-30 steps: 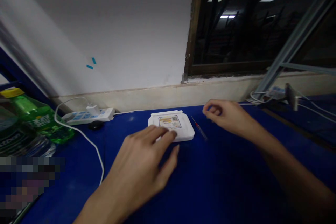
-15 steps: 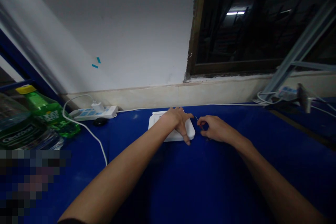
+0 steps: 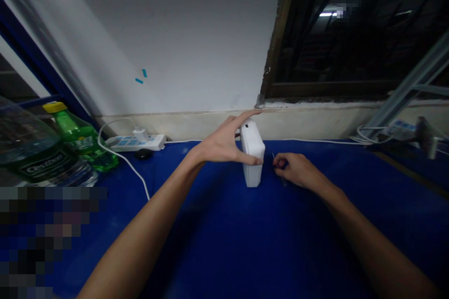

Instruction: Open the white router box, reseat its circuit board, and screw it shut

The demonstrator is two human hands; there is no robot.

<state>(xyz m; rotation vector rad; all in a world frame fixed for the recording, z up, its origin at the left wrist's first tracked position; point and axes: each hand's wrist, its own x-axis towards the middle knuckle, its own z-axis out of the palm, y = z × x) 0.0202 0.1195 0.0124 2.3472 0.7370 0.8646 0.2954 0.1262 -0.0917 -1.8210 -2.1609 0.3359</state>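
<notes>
A white box-like device stands on its edge on the blue table, with a narrow side facing me and a small dark slot near its top. My left hand grips it from the left, thumb on the near side and fingers over the far side. To the right of the device, my right hand is closed in a pinch just above the table. A thin, pale tip sticks up from its fingers; the rest of that small item is hidden. The right hand does not touch the device.
Green bottle, large clear bottle, power strip with plugged-in white cable and black mouse lie left on the blue table. At the right are a metal post and coiled cable.
The white device has gone from lying flat to standing on its edge, turned by my left hand. My right hand keeps its pinch. The whole view has shifted slightly.
</notes>
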